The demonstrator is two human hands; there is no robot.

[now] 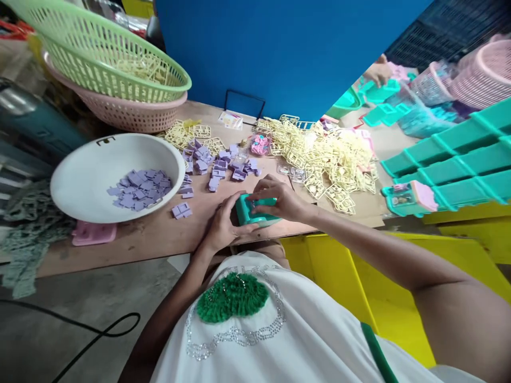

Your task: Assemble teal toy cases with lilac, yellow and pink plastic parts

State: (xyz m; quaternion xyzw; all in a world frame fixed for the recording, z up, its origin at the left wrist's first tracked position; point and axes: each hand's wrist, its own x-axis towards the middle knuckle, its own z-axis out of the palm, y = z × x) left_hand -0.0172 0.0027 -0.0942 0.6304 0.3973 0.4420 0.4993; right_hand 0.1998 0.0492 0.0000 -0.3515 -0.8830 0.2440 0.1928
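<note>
At the table's front edge my left hand point(224, 226) is closed around the left side of a small teal plastic box point(257, 219). My right hand point(281, 198) reaches over the box from the right, its fingers bent down into the opening in a pinch. Whatever those fingertips hold, if anything, is hidden. Just beyond the hands lie loose purple plastic pieces point(219, 171). A small clear bag of pink and blue parts point(260, 144) sits behind them.
A white bowl point(80, 183) with purple pieces stands left, before stacked green point(107, 66) and pink baskets point(120, 109). Cream plastic frames point(319, 151) are heaped at back right. Teal trays point(459, 159) stand right, with yellow bins point(391, 287) below. Another person's hand point(378, 72) shows beyond the blue panel point(279, 53).
</note>
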